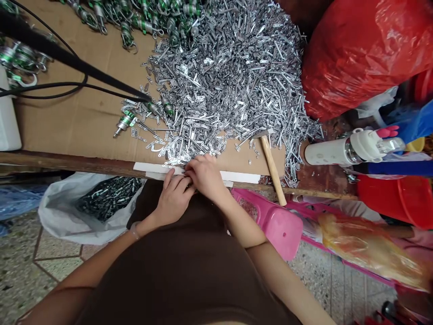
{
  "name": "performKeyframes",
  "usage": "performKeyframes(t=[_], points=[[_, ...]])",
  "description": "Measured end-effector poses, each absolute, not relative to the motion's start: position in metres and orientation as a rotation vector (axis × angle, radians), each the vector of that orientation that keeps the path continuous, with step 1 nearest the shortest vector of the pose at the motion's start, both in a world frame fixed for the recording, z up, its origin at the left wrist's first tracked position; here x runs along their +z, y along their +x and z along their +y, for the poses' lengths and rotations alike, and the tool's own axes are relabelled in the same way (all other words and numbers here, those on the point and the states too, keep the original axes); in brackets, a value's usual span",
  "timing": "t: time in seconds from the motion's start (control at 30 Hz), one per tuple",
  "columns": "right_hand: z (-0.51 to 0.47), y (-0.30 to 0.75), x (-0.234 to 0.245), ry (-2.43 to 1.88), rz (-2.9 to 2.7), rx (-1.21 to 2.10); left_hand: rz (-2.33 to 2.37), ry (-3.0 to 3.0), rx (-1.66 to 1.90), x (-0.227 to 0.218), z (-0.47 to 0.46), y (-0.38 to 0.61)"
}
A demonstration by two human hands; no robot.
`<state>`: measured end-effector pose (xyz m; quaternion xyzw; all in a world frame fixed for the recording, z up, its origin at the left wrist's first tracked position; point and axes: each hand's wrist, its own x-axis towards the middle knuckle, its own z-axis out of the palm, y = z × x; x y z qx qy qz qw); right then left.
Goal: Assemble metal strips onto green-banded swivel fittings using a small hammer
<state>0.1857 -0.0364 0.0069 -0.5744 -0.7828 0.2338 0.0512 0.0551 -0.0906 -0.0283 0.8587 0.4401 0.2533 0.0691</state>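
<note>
My left hand [173, 199] and my right hand [203, 177] meet at the front edge of the cardboard sheet [77, 122], over a white tape strip [155, 169]. Their fingertips are close together, and whatever lies between them is hidden. Just beyond them spreads a large heap of small punched silver metal strips [230, 81]. Several green-banded metal assemblies [135, 18] lie at the far edge, with a few more [126, 121] beside the heap. To the right of my right hand, a wooden-handled hammer [271, 163] rests with its head on the strips.
A black cable [67, 58] crosses the cardboard at left. Below the table edge sit a white plastic bag [64, 212] of dark parts and a pink plastic stool [280, 230]. A red plastic bag [358, 58], white flask [348, 149] and red bucket [395, 198] stand at right.
</note>
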Motion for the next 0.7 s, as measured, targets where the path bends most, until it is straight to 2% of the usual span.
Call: performKeyframes(t=[0.07,0.27,0.53,0.7], points=[[-0.040,0.195,0.001,-1.745,-2.290,0.741,1.290,2.506,0.835,-0.026,-0.089,0.053],[-0.070,0.234,0.012,-1.715,-1.837,1.103,1.210,2.502,0.968,-0.025,-0.086,0.049],[-0.083,0.217,0.005,-1.873,-1.946,0.883,1.241,2.454,0.912,-0.027,-0.086,0.049],[-0.064,0.215,0.003,-1.921,-1.984,1.042,1.250,2.395,0.949,-0.026,-0.085,0.049]])
